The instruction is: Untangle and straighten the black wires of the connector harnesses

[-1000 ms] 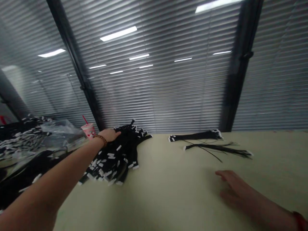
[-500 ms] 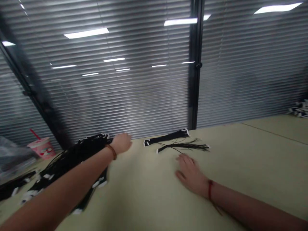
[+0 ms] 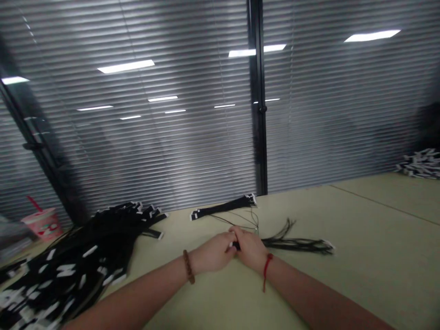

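Right hand (image 3: pixel 250 247): grip closed on black cable bundle (image 3: pixel 302 245) | left hand (image 3: pixel 213 252): touching right, grip unclear | best kept straight, untangled

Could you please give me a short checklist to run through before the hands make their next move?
1. Right hand on the held cable bundle: ok, it is closed around the bundle's left part.
2. Left hand gripping the bundle: cannot tell; it meets the right hand there, fingers partly hidden.
3. Held strands gathered together: not ok, they splay out beyond the right hand.
4. Held strands free of the rear bundle: cannot tell, thin wires run close to it.
5. Pink cup upright and away from both hands: ok.
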{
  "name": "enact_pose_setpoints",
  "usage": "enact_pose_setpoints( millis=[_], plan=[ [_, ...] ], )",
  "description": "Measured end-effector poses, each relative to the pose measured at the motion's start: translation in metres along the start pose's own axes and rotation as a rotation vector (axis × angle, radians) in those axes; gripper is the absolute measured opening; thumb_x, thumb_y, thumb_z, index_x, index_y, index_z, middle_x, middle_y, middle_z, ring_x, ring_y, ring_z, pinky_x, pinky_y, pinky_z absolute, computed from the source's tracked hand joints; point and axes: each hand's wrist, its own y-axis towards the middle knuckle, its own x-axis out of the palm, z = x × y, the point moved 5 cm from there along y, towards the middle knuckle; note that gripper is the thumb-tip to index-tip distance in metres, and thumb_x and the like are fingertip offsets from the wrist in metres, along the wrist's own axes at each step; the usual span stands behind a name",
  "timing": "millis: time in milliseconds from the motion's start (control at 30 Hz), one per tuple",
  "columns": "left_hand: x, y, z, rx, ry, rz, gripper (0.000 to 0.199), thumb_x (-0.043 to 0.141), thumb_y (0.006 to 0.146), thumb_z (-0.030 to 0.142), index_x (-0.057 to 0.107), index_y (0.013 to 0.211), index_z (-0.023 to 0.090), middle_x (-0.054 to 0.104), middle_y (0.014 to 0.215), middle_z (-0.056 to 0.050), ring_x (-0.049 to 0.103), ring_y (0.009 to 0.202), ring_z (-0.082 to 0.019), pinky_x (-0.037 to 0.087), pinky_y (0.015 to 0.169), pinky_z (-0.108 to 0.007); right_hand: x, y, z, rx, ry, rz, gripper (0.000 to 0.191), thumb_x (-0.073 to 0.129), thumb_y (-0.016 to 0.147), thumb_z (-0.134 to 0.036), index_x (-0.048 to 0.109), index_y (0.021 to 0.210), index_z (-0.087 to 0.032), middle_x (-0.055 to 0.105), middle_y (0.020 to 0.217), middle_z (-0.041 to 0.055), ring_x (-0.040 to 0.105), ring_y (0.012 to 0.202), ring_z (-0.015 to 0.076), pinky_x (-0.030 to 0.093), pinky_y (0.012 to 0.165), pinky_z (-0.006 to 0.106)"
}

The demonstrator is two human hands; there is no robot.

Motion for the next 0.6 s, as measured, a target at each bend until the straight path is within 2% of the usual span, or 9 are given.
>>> enact_pose_setpoints(
  millis=[100, 167, 233, 300, 367, 433, 533, 600],
  plan=[
    [-0.020, -0.034, -0.006, -0.081, 0.077, 0.039, 0.015, 0.048, 0.091, 0.016, 0.060, 0.099, 0.013, 0.064, 0.097, -0.006, 0.060, 0.090, -0.019, 0.049, 0.081, -0.038, 0.001, 0.000, -0.001, 0.003, -0.025, -0.053, 0.028, 0.052, 0.091, -0.034, 0.056, 0.110, -0.013, 0.060, 0.100, 0.0061, 0.060, 0.087, 0.0162, 0.050, 0.078, 0.036],
    [-0.036, -0.058, -0.017, -0.167, 0.132, 0.057, 0.013, 0.048, 0.090, 0.016, 0.060, 0.092, 0.013, 0.063, 0.089, -0.005, 0.060, 0.081, -0.017, 0.049, 0.076, -0.036, 0.001, -0.002, -0.002, 0.006, -0.058, -0.073, 0.026, 0.052, 0.092, -0.033, 0.057, 0.107, -0.013, 0.060, 0.098, 0.0056, 0.060, 0.086, 0.0156, 0.050, 0.078, 0.036],
    [-0.054, -0.081, -0.035, -0.253, 0.181, 0.055, 0.015, 0.047, 0.090, 0.019, 0.060, 0.094, 0.013, 0.062, 0.087, -0.005, 0.060, 0.076, -0.016, 0.050, 0.073, -0.035, 0.001, -0.003, -0.001, 0.014, -0.094, -0.080, 0.025, 0.051, 0.092, -0.033, 0.058, 0.105, -0.013, 0.060, 0.096, 0.0052, 0.060, 0.084, 0.0150, 0.050, 0.076, 0.035],
    [-0.072, -0.101, -0.059, -0.320, 0.221, 0.013, 0.022, 0.051, 0.090, 0.027, 0.058, 0.107, 0.015, 0.063, 0.091, -0.004, 0.061, 0.078, -0.017, 0.050, 0.073, -0.035, 0.000, -0.004, -0.002, 0.017, -0.123, -0.076, 0.025, 0.051, 0.092, -0.033, 0.058, 0.103, -0.012, 0.060, 0.093, 0.0046, 0.060, 0.081, 0.0142, 0.051, 0.074, 0.034],
    [-0.094, -0.122, -0.091, -0.420, 0.305, 0.002, 0.040, 0.059, 0.086, 0.033, 0.051, 0.121, 0.017, 0.060, 0.111, -0.008, 0.059, 0.096, -0.022, 0.048, 0.084, -0.042, 0.000, -0.005, -0.003, 0.001, -0.141, -0.061, 0.024, 0.051, 0.092, -0.033, 0.059, 0.100, -0.012, 0.060, 0.089, 0.0039, 0.060, 0.078, 0.0132, 0.051, 0.072, 0.032],
    [-0.118, -0.145, -0.126, -0.587, 0.437, 0.038, 0.038, 0.058, 0.086, 0.031, 0.052, 0.121, 0.017, 0.052, 0.127, -0.011, 0.052, 0.111, -0.027, 0.042, 0.092, -0.048, 0.000, -0.005, -0.006, -0.038, -0.151, -0.032, 0.023, 0.051, 0.092, -0.033, 0.059, 0.097, -0.012, 0.060, 0.086, 0.0030, 0.059, 0.074, 0.0123, 0.051, 0.069, 0.031],
    [-0.146, -0.180, -0.171, -0.845, 0.600, 0.085, 0.032, 0.056, 0.088, 0.029, 0.054, 0.117, 0.015, 0.053, 0.123, -0.011, 0.053, 0.109, -0.027, 0.043, 0.091, -0.051, -0.001, -0.011, -0.014, -0.158, -0.154, 0.051, 0.022, 0.050, 0.093, -0.032, 0.059, 0.093, -0.012, 0.060, 0.082, 0.0023, 0.059, 0.073, 0.0121, 0.050, 0.070, 0.031],
    [-0.155, -0.196, -0.190, -0.937, 0.658, 0.088, 0.029, 0.057, 0.088, 0.028, 0.056, 0.114, 0.014, 0.056, 0.118, -0.010, 0.056, 0.105, -0.026, 0.046, 0.088, -0.049, 0.000, -0.018, -0.023, -0.290, -0.148, 0.112, 0.021, 0.050, 0.093, -0.031, 0.059, 0.089, -0.012, 0.059, 0.081, 0.0019, 0.058, 0.075, 0.0126, 0.049, 0.073, 0.032]
  ],
)
